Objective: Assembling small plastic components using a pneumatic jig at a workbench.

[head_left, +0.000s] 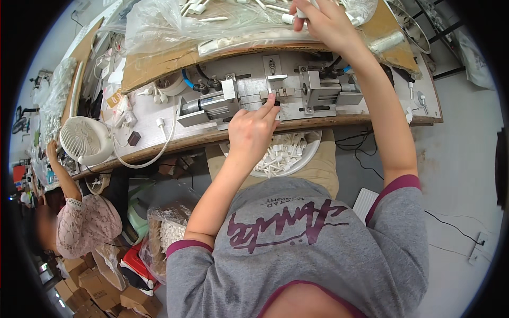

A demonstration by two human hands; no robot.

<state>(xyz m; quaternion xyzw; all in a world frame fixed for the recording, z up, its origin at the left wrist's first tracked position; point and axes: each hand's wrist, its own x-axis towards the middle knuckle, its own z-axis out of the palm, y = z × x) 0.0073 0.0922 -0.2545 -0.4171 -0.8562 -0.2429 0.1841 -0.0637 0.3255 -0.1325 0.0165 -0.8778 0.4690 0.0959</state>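
Note:
My left hand (250,131) reaches to a metal clamping fixture (277,94) in the middle of the bench, its index finger stretched out and touching the centre block. I see nothing held in it, though its palm side is hidden. Farther back on the right, my right hand (323,24) is closed on a white plastic part (306,7), above a pile of similar white stemmed parts (212,19) on clear plastic sheeting (151,26). In my lap, below the bench edge, a white basin (314,151) holds many more white parts (278,156).
Metal cylinder units (212,100) with blue hoses flank the fixture. A raised cardboard sheet (154,66) lies behind it. To the left stand a white fan (86,139) and a looped white cable (159,156). Another person (87,217) sits at far left, near cardboard boxes (101,286).

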